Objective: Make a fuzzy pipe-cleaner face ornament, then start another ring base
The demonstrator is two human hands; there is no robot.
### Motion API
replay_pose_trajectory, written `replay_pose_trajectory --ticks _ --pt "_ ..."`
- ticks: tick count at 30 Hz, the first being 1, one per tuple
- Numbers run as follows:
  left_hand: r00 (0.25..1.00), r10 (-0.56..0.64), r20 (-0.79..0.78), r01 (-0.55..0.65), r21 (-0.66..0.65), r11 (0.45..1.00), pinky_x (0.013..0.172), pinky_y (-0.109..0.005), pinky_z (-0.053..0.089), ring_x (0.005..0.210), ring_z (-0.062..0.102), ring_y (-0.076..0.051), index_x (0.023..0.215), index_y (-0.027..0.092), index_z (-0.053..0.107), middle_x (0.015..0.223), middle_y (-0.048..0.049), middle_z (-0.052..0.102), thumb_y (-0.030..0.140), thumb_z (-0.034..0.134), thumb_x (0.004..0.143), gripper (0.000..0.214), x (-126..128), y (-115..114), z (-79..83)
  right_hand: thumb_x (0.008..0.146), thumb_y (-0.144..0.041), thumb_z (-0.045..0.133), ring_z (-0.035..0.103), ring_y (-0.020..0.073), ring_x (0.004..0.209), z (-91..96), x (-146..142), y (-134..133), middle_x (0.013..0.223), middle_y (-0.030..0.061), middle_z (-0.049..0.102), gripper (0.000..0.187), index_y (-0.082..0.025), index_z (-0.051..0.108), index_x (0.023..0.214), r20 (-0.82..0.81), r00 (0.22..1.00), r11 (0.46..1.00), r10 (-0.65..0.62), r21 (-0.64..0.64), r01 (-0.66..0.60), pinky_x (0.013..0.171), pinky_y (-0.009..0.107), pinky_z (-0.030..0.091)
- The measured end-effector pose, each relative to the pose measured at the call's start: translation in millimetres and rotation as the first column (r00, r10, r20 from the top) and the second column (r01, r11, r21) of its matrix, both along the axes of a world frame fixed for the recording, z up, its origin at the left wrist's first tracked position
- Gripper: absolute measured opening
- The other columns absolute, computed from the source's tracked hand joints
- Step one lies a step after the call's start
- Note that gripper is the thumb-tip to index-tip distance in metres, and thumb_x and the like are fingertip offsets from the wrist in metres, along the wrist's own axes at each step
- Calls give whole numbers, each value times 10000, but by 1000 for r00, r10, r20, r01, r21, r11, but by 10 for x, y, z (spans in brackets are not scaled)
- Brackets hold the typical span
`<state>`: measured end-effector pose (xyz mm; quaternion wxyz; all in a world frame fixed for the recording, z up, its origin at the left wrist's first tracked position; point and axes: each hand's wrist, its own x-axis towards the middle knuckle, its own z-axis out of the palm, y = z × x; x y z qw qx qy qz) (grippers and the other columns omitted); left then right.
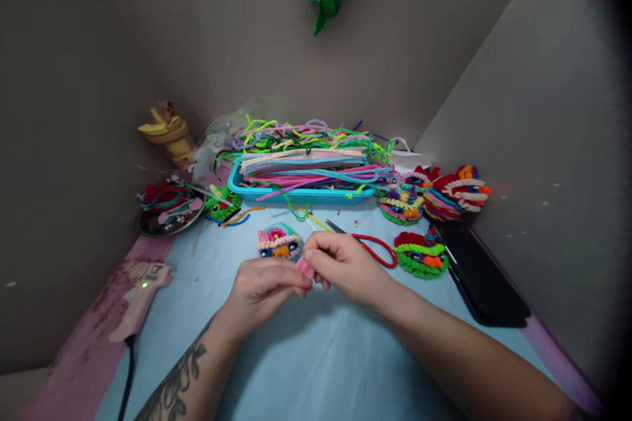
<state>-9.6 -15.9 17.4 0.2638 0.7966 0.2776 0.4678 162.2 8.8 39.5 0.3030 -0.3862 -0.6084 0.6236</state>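
Note:
Between my two hands is a small piece of pink pipe cleaner (305, 268), folded or bunched so that its strands lie side by side. My left hand (264, 289) pinches its lower left side with the fingertips. From the upper right, my right hand (343, 266) grips it between thumb and curled fingers, hiding part of it. Just behind my hands lies a pipe-cleaner bird face (280, 243) with dark eyes and an orange beak. Red-handled scissors (378, 251) lie partly behind my right hand, blades pointing to the upper left.
A blue tray (316, 196) heaped with pipe cleaners stands at the back. At left are a pink glue gun (143, 302) with a green light and a metal bowl (170, 222). Several bird faces (421, 256) and a black phone-like slab (481, 276) lie at right.

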Motion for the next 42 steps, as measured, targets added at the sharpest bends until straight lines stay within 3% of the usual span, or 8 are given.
replay_pose_trajectory --ticks 14,17,20,22,26,32,42 --pt "999 33 11 -33 7 999 599 -165 529 598 672 -105 817 174 691 632 -28 707 157 567 862 132 -7 -9 -18 784 -224 496 453 66 461 7 -23 0 529 -51 492 174 -179 494 616 -38 999 1000 -9 -18 9 424 165 380" --pt "999 40 13 -40 -8 999 612 -181 537 627 678 -118 925 190 700 662 -27 720 201 601 848 126 -32 0 -58 787 -247 502 458 62 448 3 -11 35 522 -52 502 174 -176 508 629 -58 998 999 -20 -29 18 419 163 378" --pt "995 77 57 -72 -100 992 560 -181 535 614 674 -119 1102 195 645 757 -43 738 236 651 814 292 -49 -2 -106 790 -262 504 452 59 429 -14 15 66 509 -58 504 171 -178 503 642 -57 997 999 -53 -13 52 418 164 368" --pt "992 107 73 -97 -128 987 572 -181 539 645 682 -120 1088 193 643 831 -57 742 193 644 814 274 -47 -5 -112 793 -257 499 452 60 424 -28 25 73 504 -63 496 167 -181 498 645 -38 998 999 -52 -1 53 421 167 365" --pt "996 93 16 -91 -64 994 671 -219 556 728 701 -147 932 182 683 818 -58 746 99 612 808 165 -33 -1 -56 791 -234 487 461 66 432 -47 14 55 514 -63 472 158 -183 495 642 -2 999 999 -54 5 54 422 173 371" --pt "993 108 -43 -107 9 994 687 -238 558 742 699 -153 917 178 678 804 -61 741 86 574 815 172 -28 0 -28 784 -219 487 459 70 438 -68 -2 35 509 -62 463 157 -187 498 631 18 996 996 -83 30 83 415 172 363" --pt "992 123 -7 -122 89 989 677 -220 554 740 691 -131 947 193 658 817 -48 732 9 528 810 263 18 -31 -82 781 -260 501 526 73 470 -17 -42 -19 566 -36 553 169 -169 527 641 -71 992 991 -103 -97 96 449 184 474"
